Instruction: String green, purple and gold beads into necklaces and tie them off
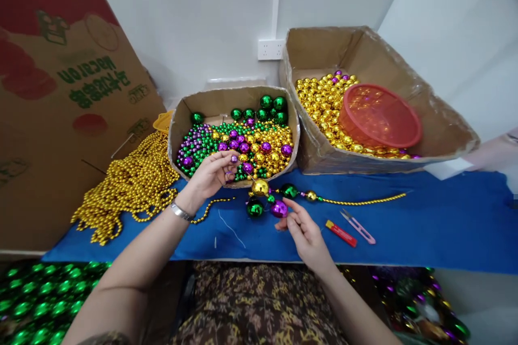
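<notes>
My left hand (213, 173) is raised at the front rim of the smaller bead box, with a small purple bead (233, 159) pinched at its fingertips. Lower and to the right, my right hand (304, 230) has thumb and fingers around a large purple bead (279, 208) on a bead strand. Bunched beside that bead are a large gold bead (260, 187) and a dark green bead (254, 208). The strand runs right across the blue cloth, past another green bead (289, 190), and ends in a gold beaded length (364, 202).
The smaller cardboard box (184, 110) holds mixed beads. A larger box (319, 48) contains gold beads and a red basket (380, 116). Gold bead strings (129, 183) are heaped at left. Pink thread snips (359, 227) and a red-and-yellow packet (341, 233) lie at right.
</notes>
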{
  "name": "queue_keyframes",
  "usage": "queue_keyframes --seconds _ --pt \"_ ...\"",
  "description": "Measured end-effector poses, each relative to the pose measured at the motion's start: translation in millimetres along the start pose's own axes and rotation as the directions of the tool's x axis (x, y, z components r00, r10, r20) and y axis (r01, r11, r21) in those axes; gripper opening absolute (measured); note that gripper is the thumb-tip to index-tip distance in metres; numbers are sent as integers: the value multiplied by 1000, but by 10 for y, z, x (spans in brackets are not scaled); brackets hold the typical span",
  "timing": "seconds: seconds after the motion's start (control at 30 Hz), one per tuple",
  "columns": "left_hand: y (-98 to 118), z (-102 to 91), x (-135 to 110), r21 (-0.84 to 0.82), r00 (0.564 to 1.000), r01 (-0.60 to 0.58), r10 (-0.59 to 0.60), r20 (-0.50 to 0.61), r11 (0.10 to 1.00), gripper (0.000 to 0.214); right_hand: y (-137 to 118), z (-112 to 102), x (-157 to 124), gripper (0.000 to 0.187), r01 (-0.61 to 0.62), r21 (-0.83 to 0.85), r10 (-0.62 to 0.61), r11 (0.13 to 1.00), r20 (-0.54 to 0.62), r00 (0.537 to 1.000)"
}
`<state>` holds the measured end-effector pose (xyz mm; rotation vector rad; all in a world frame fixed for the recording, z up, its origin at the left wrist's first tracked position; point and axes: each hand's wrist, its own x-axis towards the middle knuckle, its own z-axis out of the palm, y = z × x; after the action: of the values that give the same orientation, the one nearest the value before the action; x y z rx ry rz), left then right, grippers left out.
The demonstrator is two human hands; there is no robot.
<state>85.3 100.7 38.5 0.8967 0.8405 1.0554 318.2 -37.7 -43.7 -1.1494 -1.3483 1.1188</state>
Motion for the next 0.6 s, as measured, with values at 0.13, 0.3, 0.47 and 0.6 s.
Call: queue_keyframes --seconds 0.13,0.3,0.47,0.6 --pt "-126 117 -79 -70 996 82 -80 42 994 24 -38 -12 -18 40 7 -56 -9 998 -28 1000" --pt "-187 144 -101 -53 991 98 -93 94 994 26 -31 -44 -26 40 -6 -95 2 995 -43 999" --pt "-199 163 -129 -3 992 89 -89 92 996 26 13 -57 -14 41 7 -111 -11 994 -35 999" --pt "-158 163 -164 74 995 50 -57 87 996 25 18 -71 -22 40 14 -175 -18 984 -22 1000"
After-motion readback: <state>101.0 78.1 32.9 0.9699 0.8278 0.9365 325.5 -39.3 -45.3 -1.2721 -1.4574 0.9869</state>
